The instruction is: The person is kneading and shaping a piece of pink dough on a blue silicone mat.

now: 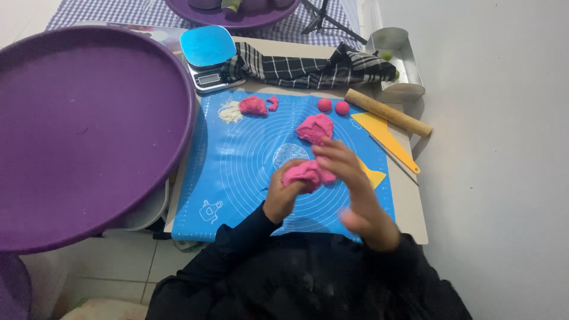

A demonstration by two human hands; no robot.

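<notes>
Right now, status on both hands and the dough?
Left hand cups pink dough piece. Right hand pressed against it, fingers spread. Larger dough lump just beyond on blue mat. Nothing in the way.

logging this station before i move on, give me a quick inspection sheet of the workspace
surface: blue baking mat on a low table
job's things: pink dough piece; bigger dough lump; two dough balls
clutter: kitchen scale, rolling pin, yellow scraper, checked cloth, purple tray
grip: left hand holds the dough piece; right hand open against it
cables: nothing seen
surroundings: tiled floor, white wall
</notes>
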